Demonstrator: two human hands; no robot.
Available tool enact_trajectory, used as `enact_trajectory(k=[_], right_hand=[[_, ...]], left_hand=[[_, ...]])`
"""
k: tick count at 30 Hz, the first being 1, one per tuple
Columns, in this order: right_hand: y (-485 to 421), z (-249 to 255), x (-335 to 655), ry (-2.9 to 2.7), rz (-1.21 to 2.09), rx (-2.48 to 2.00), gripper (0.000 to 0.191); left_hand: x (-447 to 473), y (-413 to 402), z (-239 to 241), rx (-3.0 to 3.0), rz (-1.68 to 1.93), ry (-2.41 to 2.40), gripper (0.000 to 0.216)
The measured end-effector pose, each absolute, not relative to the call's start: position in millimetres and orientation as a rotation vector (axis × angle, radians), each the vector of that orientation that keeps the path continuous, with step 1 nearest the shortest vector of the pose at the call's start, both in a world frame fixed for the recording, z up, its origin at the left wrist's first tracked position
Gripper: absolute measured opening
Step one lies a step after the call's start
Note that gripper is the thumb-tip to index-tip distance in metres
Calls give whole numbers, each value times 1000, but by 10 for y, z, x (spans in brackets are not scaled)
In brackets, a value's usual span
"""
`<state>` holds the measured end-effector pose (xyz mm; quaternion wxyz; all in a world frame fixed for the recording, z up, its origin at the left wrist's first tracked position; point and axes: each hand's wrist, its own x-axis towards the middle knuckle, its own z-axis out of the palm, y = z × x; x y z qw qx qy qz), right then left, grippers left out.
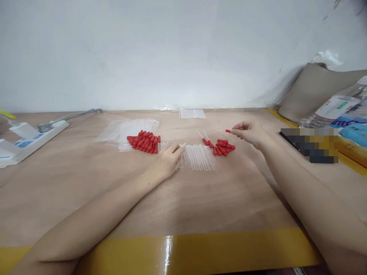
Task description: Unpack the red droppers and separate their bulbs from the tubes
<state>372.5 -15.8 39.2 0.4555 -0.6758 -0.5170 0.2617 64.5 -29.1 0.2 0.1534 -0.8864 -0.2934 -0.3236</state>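
My right hand is raised over the right of the table, thumb and fingers pinched on a small red rubber dropper bulb. My left hand rests on a row of clear thin dropper tubes, its fingers closed at their upper ends; what it pinches, if anything, is hidden. A large heap of red bulbs lies left of the tubes. To their right is a smaller red pile. Beside that pile lie two droppers, each a clear tube with a red bulb on it.
Clear plastic bags lie under and behind the left heap. Another small bag is near the wall. A power strip with plugs stands at left. At right are a dark, pixelated object, a water bottle and a grey-brown container.
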Motion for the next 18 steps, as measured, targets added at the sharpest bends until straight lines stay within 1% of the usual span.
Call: enact_trajectory(k=[4, 7, 11, 14, 18], right_hand=[[-91, 264, 3790, -1340, 565, -1734, 25], [-39, 148, 3834, -1331, 527, -1804, 27], [-45, 78, 3795, -1281, 687, -1824, 28], [-90, 102, 3727, -1291, 811, -1790, 27], [-116, 126, 3710, -1298, 778, -1820, 24]], left_hand=[[701, -374, -17, -2639, -935, -815, 15], [727, -428, -13, -2730, -946, -805, 17], [743, -450, -8, -2771, -928, -804, 28], [753, -449, -12, -2789, -916, -805, 33], [735, -454, 14, -2765, -942, -799, 38]])
